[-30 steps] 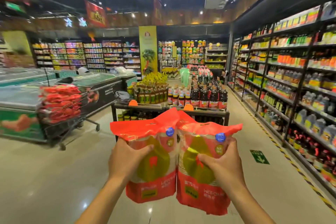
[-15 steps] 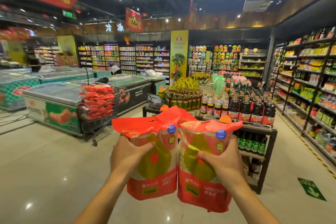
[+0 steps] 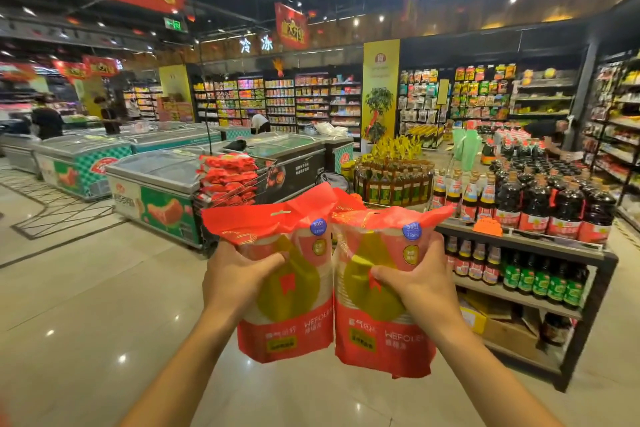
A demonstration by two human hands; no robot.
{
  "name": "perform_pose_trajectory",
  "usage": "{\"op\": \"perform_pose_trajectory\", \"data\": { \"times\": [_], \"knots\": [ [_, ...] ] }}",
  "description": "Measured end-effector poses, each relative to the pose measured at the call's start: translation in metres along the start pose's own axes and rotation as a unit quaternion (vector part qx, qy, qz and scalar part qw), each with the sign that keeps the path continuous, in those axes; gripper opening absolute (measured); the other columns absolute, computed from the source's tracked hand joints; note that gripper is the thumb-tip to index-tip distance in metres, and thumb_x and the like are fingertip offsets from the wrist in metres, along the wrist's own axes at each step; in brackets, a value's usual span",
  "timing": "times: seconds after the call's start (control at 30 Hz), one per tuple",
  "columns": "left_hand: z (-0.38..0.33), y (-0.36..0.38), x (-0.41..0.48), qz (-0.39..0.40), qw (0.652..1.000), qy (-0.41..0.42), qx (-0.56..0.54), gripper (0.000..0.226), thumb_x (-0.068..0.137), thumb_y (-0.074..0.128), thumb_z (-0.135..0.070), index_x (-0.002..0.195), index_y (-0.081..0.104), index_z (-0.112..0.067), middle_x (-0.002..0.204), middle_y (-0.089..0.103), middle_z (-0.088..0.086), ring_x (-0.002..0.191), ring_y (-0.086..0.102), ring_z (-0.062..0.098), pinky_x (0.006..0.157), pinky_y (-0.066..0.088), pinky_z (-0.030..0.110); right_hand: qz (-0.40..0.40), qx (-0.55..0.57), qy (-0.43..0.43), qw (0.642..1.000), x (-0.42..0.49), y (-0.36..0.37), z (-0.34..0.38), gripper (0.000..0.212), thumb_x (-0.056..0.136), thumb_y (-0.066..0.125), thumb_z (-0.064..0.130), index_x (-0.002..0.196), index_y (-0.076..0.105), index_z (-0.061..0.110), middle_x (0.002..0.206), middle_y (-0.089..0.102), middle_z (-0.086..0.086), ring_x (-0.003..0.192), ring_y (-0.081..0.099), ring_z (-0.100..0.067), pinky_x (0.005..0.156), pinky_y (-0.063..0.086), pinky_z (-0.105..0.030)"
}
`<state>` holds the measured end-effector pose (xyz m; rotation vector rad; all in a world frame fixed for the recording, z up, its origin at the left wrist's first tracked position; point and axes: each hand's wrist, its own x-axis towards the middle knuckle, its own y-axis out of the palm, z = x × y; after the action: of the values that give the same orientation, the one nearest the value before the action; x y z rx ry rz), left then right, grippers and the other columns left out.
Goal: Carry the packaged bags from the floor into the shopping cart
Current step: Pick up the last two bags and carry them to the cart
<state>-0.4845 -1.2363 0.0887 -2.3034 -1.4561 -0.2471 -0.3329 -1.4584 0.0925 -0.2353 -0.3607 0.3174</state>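
Grip of the left hand (image 3: pixel 239 274) closes round one red-and-yellow plastic packaged bag (image 3: pixel 294 319), the right hand (image 3: pixel 415 284) round its twin (image 3: pixel 377 333) (edges touching); both held at mid-height, wire shopping cart (image 3: pixel 242 189) well ahead.

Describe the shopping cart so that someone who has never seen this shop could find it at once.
Find the nearest chest freezer on the left, the one with the green front. At its right end, before the table of dark bottles, stands the shopping cart. It is the only wire frame there, piled high with red bags.
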Motion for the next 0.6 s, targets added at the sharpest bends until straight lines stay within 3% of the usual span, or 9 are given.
{"op": "perform_pose_trajectory", "data": {
  "times": [0.2,0.43,0.6],
  "knots": [
    [0.017,0.024,0.046,-0.035,0.999,-0.026,0.016,0.062,0.047,0.086,-0.06,0.106,0.071,-0.044,0.097,0.077,-0.018,0.094,0.074,0.017,0.089,0.059,0.05,0.041,0.013,-0.018,0.999,0.059,0.026,-0.015,0.078,0.068,0.094,0.027,0.123,0.039,0.032,0.114,0.059,0.006,0.107,0.06,-0.02,0.092,0.052,-0.04],
    [0.023,0.073,0.122,-0.092,0.995,-0.029,0.041,0.068,0.042,0.084,-0.061,0.103,0.073,-0.034,0.095,0.078,-0.014,0.09,0.074,0.018,0.087,0.06,0.048,0.061,0.024,-0.038,0.997,0.162,0.056,-0.04,0.087,0.063,0.095,0.037,0.128,0.038,0.036,0.12,0.057,0.005,0.115,0.057,-0.023,0.101,0.051,-0.051],
    [0.027,0.107,0.167,-0.108,0.992,-0.033,0.056,0.072,0.042,0.085,-0.061,0.107,0.072,-0.032,0.097,0.077,-0.013,0.092,0.074,0.018,0.087,0.06,0.048,0.074,0.062,-0.041,0.994,0.23,0.074,-0.058,0.084,0.061,0.097,0.03,0.123,0.042,0.038,0.114,0.063,0.009,0.106,0.064,-0.02,0.097,0.054,-0.051]
  ]
}}
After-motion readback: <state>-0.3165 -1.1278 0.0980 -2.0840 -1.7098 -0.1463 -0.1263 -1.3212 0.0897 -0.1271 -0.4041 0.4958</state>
